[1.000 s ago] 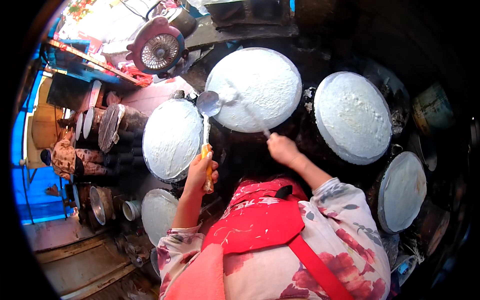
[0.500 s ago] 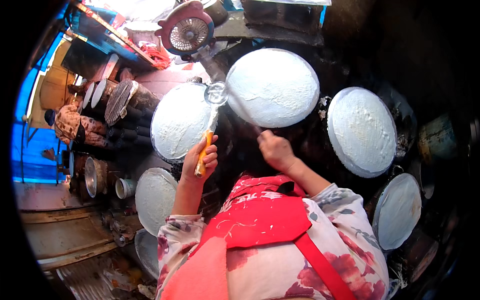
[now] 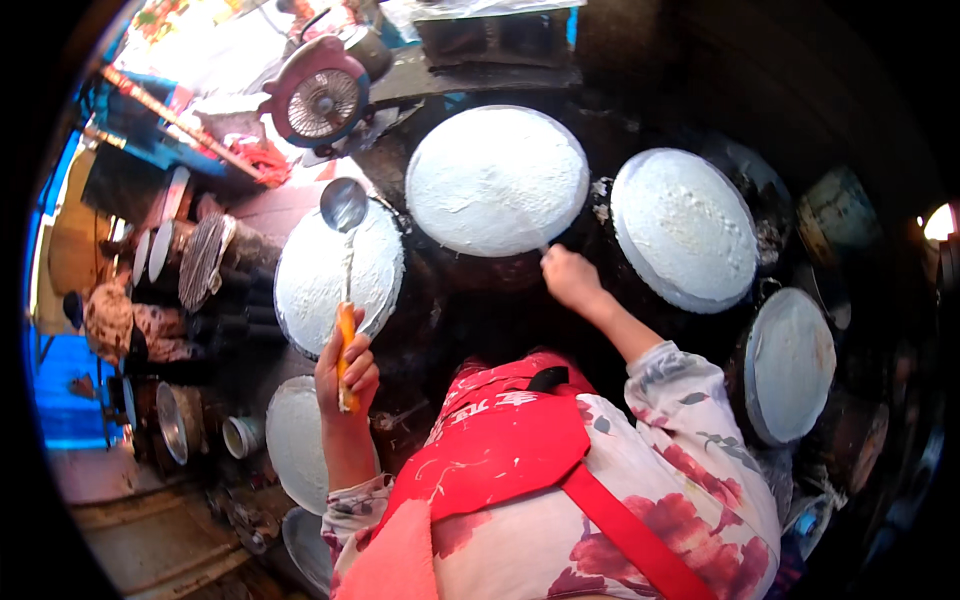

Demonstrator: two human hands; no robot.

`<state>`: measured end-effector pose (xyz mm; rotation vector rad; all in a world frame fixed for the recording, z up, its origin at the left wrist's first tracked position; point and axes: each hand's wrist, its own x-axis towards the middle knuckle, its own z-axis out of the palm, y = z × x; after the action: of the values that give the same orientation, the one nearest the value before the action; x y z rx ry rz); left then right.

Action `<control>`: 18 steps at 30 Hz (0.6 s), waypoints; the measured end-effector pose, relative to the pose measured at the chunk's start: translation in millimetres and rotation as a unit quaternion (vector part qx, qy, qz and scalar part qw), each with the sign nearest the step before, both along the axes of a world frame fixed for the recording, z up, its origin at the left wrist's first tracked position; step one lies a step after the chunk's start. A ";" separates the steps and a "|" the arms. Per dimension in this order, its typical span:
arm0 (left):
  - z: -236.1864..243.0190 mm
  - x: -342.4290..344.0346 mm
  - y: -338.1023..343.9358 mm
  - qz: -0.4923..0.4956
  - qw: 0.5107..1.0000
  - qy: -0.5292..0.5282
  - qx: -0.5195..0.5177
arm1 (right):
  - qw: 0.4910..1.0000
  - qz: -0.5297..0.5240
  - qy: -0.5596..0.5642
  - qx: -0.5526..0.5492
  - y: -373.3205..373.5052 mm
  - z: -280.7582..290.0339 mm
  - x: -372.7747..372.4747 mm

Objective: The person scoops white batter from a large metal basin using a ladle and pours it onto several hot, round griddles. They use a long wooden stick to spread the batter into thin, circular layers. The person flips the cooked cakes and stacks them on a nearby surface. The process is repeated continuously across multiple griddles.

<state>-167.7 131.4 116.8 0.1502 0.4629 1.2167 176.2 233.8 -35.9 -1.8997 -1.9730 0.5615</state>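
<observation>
In my left hand (image 3: 350, 378) is a ladle (image 3: 344, 205) with an orange handle. Its metal bowl hangs over the upper edge of the left round griddle (image 3: 330, 280), which carries a white, batter-like layer. My right hand (image 3: 573, 278) is closed at the near edge of the middle griddle (image 3: 495, 180), also coated white with a rough surface. A faint, blurred pale thing pokes out past its fingers; its kind is unclear. To the right lie another white-covered griddle (image 3: 685, 230) and a smoother one (image 3: 795, 368).
Another coated griddle (image 3: 296, 445) sits by my left forearm. A small pink fan (image 3: 325, 105) stands beyond the left griddle. Pots, including a metal one (image 3: 175, 423), and a white cup (image 3: 240, 436) are at left. A person in patterned clothing (image 3: 112, 320) is farther off.
The view has shifted. My left hand has moved left and down, swinging the ladle from between the two griddles to above the left one. My right hand stays near the middle griddle, now by its near right edge.
</observation>
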 end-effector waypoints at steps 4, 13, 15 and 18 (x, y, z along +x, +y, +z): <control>-6.1 -13.3 4.7 -0.035 0.998 0.022 -0.045 | 0.998 0.015 -0.020 -0.063 -26.8 9.5 0.1; -20.9 -12.9 27.9 -0.204 0.979 0.013 -0.023 | 0.999 -0.022 0.000 -0.048 -136.6 9.1 -10.1; -21.0 1.1 35.6 -0.243 0.970 -0.009 -0.022 | 0.996 0.049 0.028 -0.074 -174.9 16.0 -9.5; -22.7 24.8 38.2 -0.284 0.958 -0.027 -0.027 | 0.998 -0.064 -0.008 -0.027 -216.5 14.2 28.0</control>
<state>-142.9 169.6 94.1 0.1865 0.3694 0.6416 204.2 17.3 -21.8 -2.0516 -1.8473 0.5694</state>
